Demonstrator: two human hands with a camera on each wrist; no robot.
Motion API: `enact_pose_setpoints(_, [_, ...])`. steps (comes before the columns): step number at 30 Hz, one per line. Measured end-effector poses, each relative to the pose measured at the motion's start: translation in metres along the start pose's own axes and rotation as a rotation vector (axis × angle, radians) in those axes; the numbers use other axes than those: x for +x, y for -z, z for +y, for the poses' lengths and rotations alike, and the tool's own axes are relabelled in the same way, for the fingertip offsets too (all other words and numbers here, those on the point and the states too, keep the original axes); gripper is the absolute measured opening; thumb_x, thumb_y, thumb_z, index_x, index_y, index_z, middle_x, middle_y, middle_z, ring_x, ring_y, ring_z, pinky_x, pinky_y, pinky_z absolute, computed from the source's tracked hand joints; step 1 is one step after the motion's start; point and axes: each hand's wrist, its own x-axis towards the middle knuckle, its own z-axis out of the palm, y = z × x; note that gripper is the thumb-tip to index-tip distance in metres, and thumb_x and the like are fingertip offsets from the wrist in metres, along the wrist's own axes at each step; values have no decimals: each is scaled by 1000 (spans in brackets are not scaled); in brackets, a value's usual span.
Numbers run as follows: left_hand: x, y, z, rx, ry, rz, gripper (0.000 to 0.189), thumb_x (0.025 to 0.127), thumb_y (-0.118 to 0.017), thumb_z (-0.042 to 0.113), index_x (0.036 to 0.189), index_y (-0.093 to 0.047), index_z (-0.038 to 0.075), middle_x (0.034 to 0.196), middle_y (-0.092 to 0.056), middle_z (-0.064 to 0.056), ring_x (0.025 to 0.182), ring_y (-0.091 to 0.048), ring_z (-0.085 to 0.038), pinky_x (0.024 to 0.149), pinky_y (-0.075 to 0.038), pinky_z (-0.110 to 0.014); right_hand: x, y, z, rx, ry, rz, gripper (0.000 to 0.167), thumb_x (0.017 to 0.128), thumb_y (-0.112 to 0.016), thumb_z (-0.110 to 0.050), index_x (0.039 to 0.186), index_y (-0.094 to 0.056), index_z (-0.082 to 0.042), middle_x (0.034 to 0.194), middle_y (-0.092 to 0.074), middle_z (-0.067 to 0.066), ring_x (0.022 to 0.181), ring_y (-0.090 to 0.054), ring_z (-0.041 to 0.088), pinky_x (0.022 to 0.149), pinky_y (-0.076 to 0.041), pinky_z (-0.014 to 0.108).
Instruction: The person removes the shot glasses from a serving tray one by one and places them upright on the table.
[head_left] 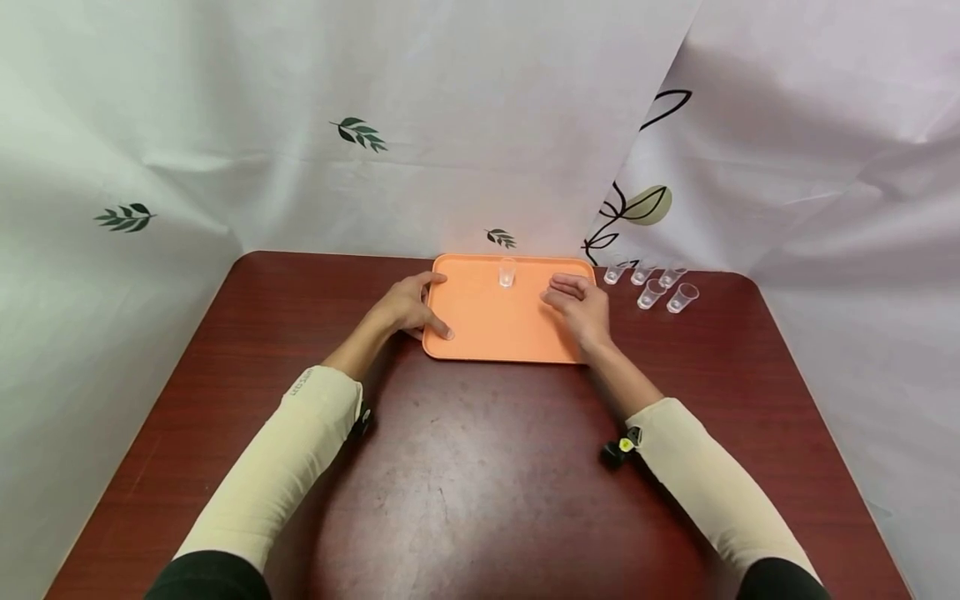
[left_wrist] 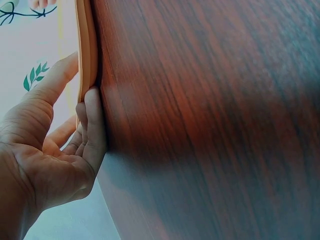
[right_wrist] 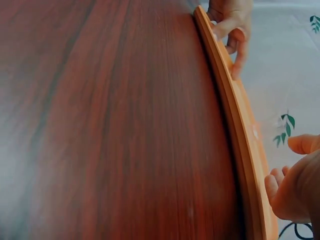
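Note:
An orange tray (head_left: 495, 325) lies near the table's back edge. One small clear plastic cup (head_left: 507, 273) stands on it toward the far rim. At the tray's left end, my left hand (head_left: 408, 302) grips the edge. In the left wrist view, the left hand's thumb reaches over the tray rim (left_wrist: 86, 50) while other fingers (left_wrist: 93, 120) lie against its outer side and underneath. Over the tray's right part is my right hand (head_left: 581, 312), its fingers loosely bent and holding nothing visible. The right wrist view shows that hand (right_wrist: 295, 187) just above the tray surface.
Several more clear cups (head_left: 651, 293) stand on the table to the right of the tray. The dark red wooden table (head_left: 480, 467) stretches toward me. A white curtain with leaf prints (head_left: 420, 200) hangs right behind the table's back edge.

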Motion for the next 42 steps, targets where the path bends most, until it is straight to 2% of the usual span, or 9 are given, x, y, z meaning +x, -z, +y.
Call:
enact_pose_setpoints(5, [1, 0, 0, -5, -8, 12, 117, 79, -104, 8, 176, -40, 26, 159, -49, -24, 104, -72, -32, 70, -71, -36, 4, -17, 0, -26, 6, -38, 49, 97, -82, -1, 145, -70, 7, 148, -73, 26, 134, -73, 26, 107, -64, 22])
enact_pose_setpoints(9, [3, -1, -1, -10, -9, 10, 118, 79, -104, 8, 176, -40, 26, 157, -49, -24, 103, -72, -31, 70, -71, -35, 7, -29, -1, -49, 6, -70, 52, 97, -82, -2, 147, -69, 6, 150, -72, 25, 142, -70, 35, 115, -63, 32])
enact_pose_setpoints(13, [2, 0, -2, -3, -11, 11, 118, 79, -104, 9, 176, -40, 26, 155, -49, -24, 104, -71, -31, 70, -71, -35, 11, -40, -1, -68, 14, -90, 53, 96, -84, -3, 147, -70, 5, 150, -72, 25, 144, -69, 36, 119, -62, 41])
enact_pose_setpoints(18, [1, 2, -1, 1, -6, 14, 118, 79, -105, 9, 176, -39, 26, 155, -49, -24, 104, -71, -31, 70, -71, -35, 18, -53, -2, -63, 23, -106, 56, 96, -85, -4, 148, -68, 6, 152, -70, 25, 145, -68, 36, 122, -59, 43])
enact_pose_setpoints(25, [1, 0, 0, -2, 5, 12, 117, 79, -104, 9, 176, -40, 27, 157, -49, -23, 103, -72, -31, 69, -71, -35, 23, -62, -3, -84, 35, -133, 64, 98, -86, -6, 157, -63, 0, 160, -64, 23, 150, -62, 37, 128, -54, 44])
enact_pose_setpoints(30, [0, 0, 1, -1, 0, 13, 117, 79, -104, 9, 176, -40, 26, 157, -48, -24, 100, -72, -30, 69, -71, -35, 24, -68, -2, -117, 55, -108, 59, 100, -84, -8, 155, -66, 0, 152, -68, 24, 146, -65, 37, 126, -56, 44])
enact_pose_setpoints(35, [-1, 0, 2, -3, -1, 6, 117, 79, -104, 9, 176, -40, 25, 157, -48, -26, 101, -72, -30, 68, -71, -35, 22, -71, -2, -131, 59, -66, 49, 100, -84, -10, 146, -72, -1, 140, -75, 23, 136, -71, 34, 118, -61, 42])
enact_pose_setpoints(42, [1, 0, 2, -5, -3, 3, 117, 79, -104, 9, 176, -40, 26, 156, -48, -25, 102, -71, -31, 68, -71, -36, 16, -64, -1, -99, 39, -64, 42, 99, -84, -10, 138, -74, 1, 133, -76, 18, 122, -71, 23, 100, -63, 29])
